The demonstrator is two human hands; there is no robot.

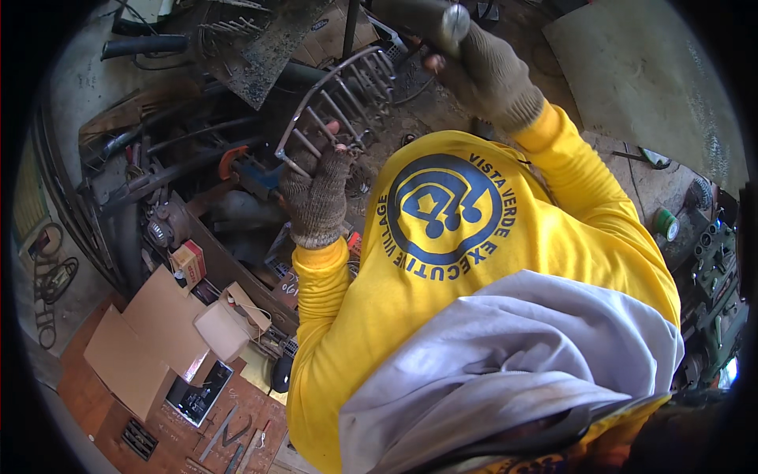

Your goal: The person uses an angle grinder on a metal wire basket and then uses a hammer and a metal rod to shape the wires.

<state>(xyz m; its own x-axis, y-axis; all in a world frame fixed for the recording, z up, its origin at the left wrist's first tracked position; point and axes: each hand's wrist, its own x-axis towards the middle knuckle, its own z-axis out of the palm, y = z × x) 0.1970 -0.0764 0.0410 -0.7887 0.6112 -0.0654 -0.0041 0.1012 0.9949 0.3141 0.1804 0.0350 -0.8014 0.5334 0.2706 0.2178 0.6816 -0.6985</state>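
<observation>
Both my hands wear grey-brown knitted work gloves with bare fingertips showing. My left hand is closed on the near end of a curved metal rack, two bent rails joined by several short crossbars. The rack is tilted, and its far end rises to the right. Higher up and to the right, my right hand grips a hammer-like tool with a shiny round metal end. Part of this tool runs out of the top of the picture, so its exact kind is unclear. A gap separates it from the rack.
Metal bars and scrap crowd the left, beside an orange-and-blue clamp-like tool. An open cardboard box and hand tools lie on a brown board. A metal sheet lies at far right, above a green tool case.
</observation>
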